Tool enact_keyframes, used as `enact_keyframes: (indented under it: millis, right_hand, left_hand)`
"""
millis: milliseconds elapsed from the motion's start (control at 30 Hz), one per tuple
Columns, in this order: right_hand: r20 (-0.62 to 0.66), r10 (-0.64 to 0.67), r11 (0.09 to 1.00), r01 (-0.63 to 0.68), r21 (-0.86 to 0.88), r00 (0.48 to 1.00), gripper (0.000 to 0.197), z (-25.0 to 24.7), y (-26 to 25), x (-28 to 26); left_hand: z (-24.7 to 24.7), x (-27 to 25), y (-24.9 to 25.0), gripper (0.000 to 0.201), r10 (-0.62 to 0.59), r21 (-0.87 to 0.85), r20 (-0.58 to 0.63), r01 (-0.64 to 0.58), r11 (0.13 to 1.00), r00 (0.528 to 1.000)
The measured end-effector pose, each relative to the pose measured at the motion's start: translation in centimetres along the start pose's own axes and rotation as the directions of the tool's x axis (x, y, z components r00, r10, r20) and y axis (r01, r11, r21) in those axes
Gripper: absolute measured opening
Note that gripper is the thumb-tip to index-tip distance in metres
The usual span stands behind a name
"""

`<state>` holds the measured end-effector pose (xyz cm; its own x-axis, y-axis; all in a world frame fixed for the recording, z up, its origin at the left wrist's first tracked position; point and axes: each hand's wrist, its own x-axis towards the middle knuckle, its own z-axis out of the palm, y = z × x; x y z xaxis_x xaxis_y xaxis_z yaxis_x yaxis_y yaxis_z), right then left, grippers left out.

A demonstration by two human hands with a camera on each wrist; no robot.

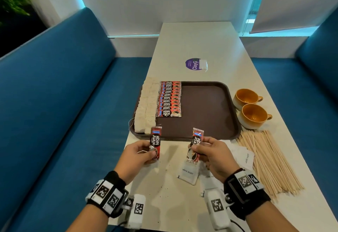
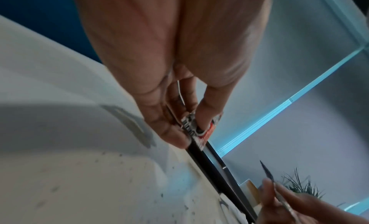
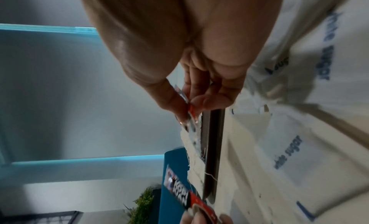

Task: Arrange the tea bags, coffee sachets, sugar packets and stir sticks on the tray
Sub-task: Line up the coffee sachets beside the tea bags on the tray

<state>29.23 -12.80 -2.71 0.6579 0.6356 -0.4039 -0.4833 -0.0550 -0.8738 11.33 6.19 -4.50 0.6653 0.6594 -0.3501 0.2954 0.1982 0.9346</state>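
Step in hand: coffee sachets. Left hand (image 1: 136,154) fingers pinched one sachet (image 1: 155,143); right hand (image 1: 212,154) fingers pinched another (image 1: 195,144), both lower centre, above bench (image 1: 201,48), just short of tray (image 1: 206,107). Next, judged: add both to sachet row (image 1: 169,99), centre; sugar packets (image 1: 188,174), stir sticks (image 1: 265,160) not yet on tray.

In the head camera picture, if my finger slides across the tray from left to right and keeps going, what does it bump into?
Tea bags → row of coffee sachets → bare brown tray → two orange cups.
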Motion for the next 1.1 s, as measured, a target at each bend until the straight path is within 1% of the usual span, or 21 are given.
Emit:
enact_keyframes:
  millis: [67,133,167,200,267,333,433,500,533,567,600,633,700,733,800,900,967,1033,1100]
  right_hand:
    - [0.016,-0.008,0.994,0.010,-0.109,1.000,0.020,-0.1,0.0,0.3]
    - [0.054,-0.002,0.985,0.012,-0.172,0.999,0.015,0.1,-0.1,0.3]
    - [0.080,0.001,0.981,0.014,-0.192,0.997,0.013,0.5,-0.2,0.1]
    - [0.110,0.005,0.977,0.019,-0.211,0.994,0.012,0.9,-0.3,-0.1]
    - [0.167,0.008,0.965,0.036,-0.259,0.986,0.013,1.8,-0.3,-0.5]
    - [0.196,-0.004,0.953,0.063,-0.296,0.981,0.015,2.5,0.0,-0.6]
    - [0.212,-0.013,0.943,0.082,-0.323,0.977,0.013,2.9,0.3,-0.4]
    - [0.218,-0.018,0.932,0.095,-0.350,0.976,0.011,2.9,0.3,-0.4]
    - [0.221,-0.013,0.927,0.094,-0.364,0.975,0.013,2.9,0.3,-0.4]
    - [0.223,0.002,0.925,0.083,-0.370,0.975,0.017,2.8,0.4,-0.4]
    - [0.224,0.025,0.929,0.061,-0.366,0.974,0.021,2.8,0.5,-0.4]
    - [0.223,0.049,0.936,0.034,-0.352,0.974,0.024,2.9,0.6,-0.3]
    - [0.219,0.084,0.945,-0.008,-0.327,0.972,0.027,2.9,0.6,-0.1]
    - [0.214,0.088,0.945,-0.013,-0.327,0.973,0.025,3.0,0.5,-0.1]
    - [0.191,0.053,0.942,0.015,-0.336,0.980,0.020,3.0,-0.2,0.0]
    - [0.131,-0.042,0.946,0.081,-0.314,0.991,0.014,2.9,-1.7,1.3]
    - [0.063,-0.078,0.957,0.092,-0.273,0.995,0.015,2.8,-2.6,3.3]
    - [-0.002,-0.079,0.971,0.077,-0.227,0.997,0.015,2.8,-3.1,5.9]
    - [-0.034,-0.066,0.971,0.057,-0.231,0.997,0.015,3.0,-3.4,8.4]
  left_hand:
    - [-0.3,-0.4,-0.7,0.011,-0.032,-0.027,0.001,0.032,0.999,0.999]
    - [0.0,-0.9,-0.9,0.020,-0.076,-0.073,0.014,0.077,0.994,0.997]
    - [0.3,-1.2,-0.8,0.023,-0.089,-0.087,0.040,0.092,0.992,0.995]
    - [0.7,-1.6,-0.6,0.022,-0.093,-0.098,0.069,0.099,0.990,0.993]
    - [1.8,-2.2,-0.1,0.012,-0.084,-0.124,0.120,0.099,0.987,0.989]
    - [2.7,-2.6,0.1,0.028,-0.057,-0.132,0.133,0.074,0.988,0.989]
    - [3.7,-3.0,0.2,0.031,-0.037,-0.178,0.091,0.053,0.983,0.995]
    - [3.7,-2.9,0.3,0.037,-0.069,-0.294,0.068,0.086,0.952,0.995]
    - [3.7,-2.9,0.4,0.033,-0.080,-0.352,0.080,0.103,0.930,0.994]
    - [3.5,-3.0,0.4,0.025,-0.081,-0.384,0.104,0.115,0.916,0.991]
    - [3.4,-3.0,0.5,0.017,-0.081,-0.384,0.130,0.125,0.915,0.988]
    - [3.4,-3.2,0.6,0.011,-0.081,-0.357,0.146,0.129,0.925,0.986]
    - [3.5,-3.4,0.7,0.002,-0.071,-0.300,0.139,0.111,0.948,0.988]
    - [3.5,-3.5,0.7,0.003,-0.073,-0.285,0.126,0.107,0.952,0.989]
    - [3.4,-3.5,0.7,0.002,-0.086,-0.286,0.109,0.114,0.952,0.990]
    - [2.3,-3.3,0.4,0.009,-0.139,-0.255,0.087,0.157,0.954,0.987]
    - [1.5,-3.1,0.1,0.013,-0.169,-0.228,0.059,0.178,0.957,0.984]
    - [0.7,-2.9,0.0,0.017,-0.189,-0.253,0.019,0.188,0.949,0.982]
    - [0.3,-2.6,0.0,0.018,-0.190,-0.287,-0.024,0.175,0.942,0.982]
